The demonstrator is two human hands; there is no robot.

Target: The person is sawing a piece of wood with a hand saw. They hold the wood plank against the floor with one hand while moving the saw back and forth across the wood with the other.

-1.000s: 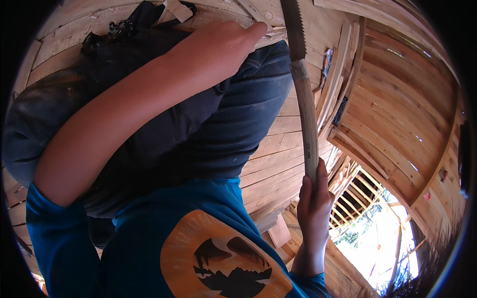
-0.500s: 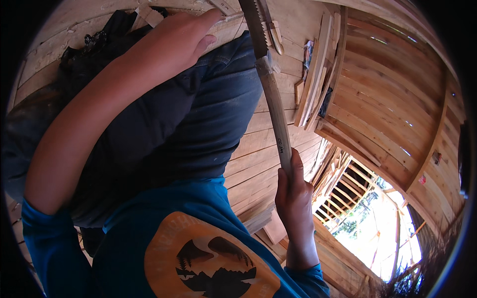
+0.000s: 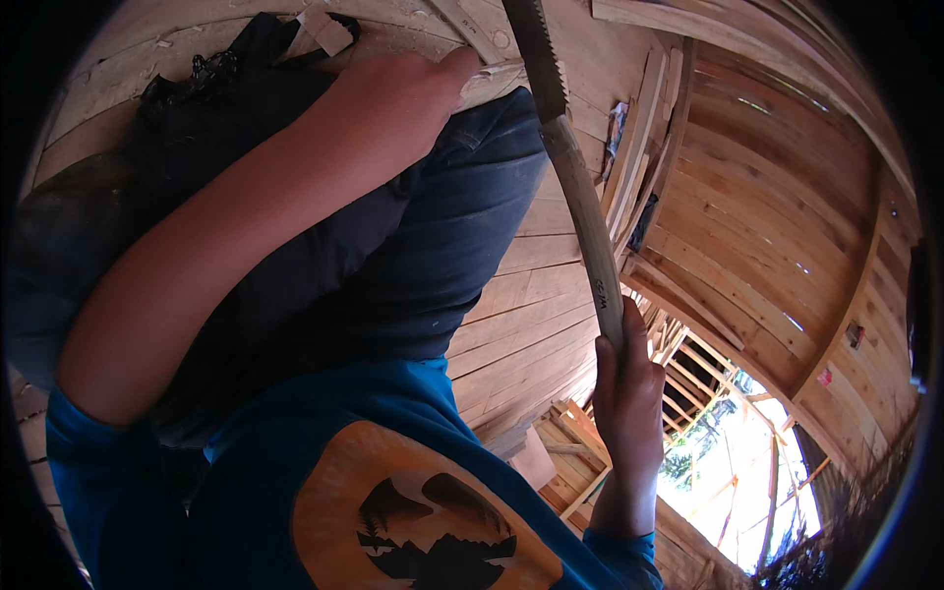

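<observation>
My right hand [image 3: 629, 393] is wrapped round the end of a long wooden handle. It belongs to a hand saw [image 3: 588, 216], whose dark toothed blade runs up out of the top of the view. My left hand [image 3: 413, 93] reaches across above my knee, its fingers closed at a pale piece of wood [image 3: 495, 83]. The hand itself hides most of its grip. The saw blade is just right of that wood; whether they touch, I cannot tell. My bent leg in dark trousers [image 3: 472, 197] lies beneath the left forearm.
Wooden floorboards [image 3: 531, 295] run under me. Long planks [image 3: 639, 128] stand against a plank wall [image 3: 757, 197] on the right. A bright opening [image 3: 733, 472] shows at lower right. Near the upper left are a black plastic bag [image 3: 206, 74] and a small wood offcut [image 3: 325, 31].
The saw and my right hand have shifted right and slightly down. My left hand has moved right along the wood, and its thumb and finger, apart before, are now closed.
</observation>
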